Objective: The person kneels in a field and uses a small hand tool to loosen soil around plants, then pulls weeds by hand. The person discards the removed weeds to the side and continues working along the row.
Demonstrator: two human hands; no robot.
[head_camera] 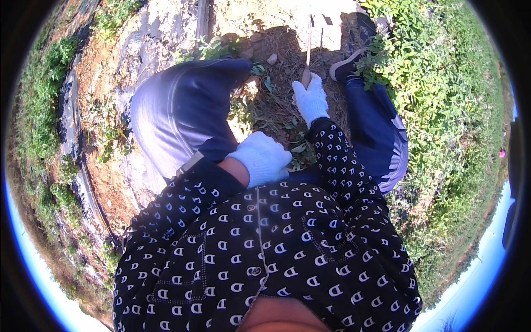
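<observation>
My right hand (312, 99), in a white knitted glove, is closed around the wooden handle (306, 77) of a tool. A long thin shaft (309, 39) runs from the handle toward the top of the view, where glare hides what the tool ends in. Near my lap, my left hand (263, 159), gloved the same way, is curled with its back up; whether anything is inside it cannot be seen. Dry brown soil with straw and a few green leaves (286, 97) lies between my knees, beneath the tool.
Leafy green plants (439, 99) grow densely along the right. Dark plastic film (143, 37) covers ground on the left, beside bare reddish soil (97, 166). A small stone (272, 59) lies ahead on the soil. My shoe (346, 66) rests at the plants' edge.
</observation>
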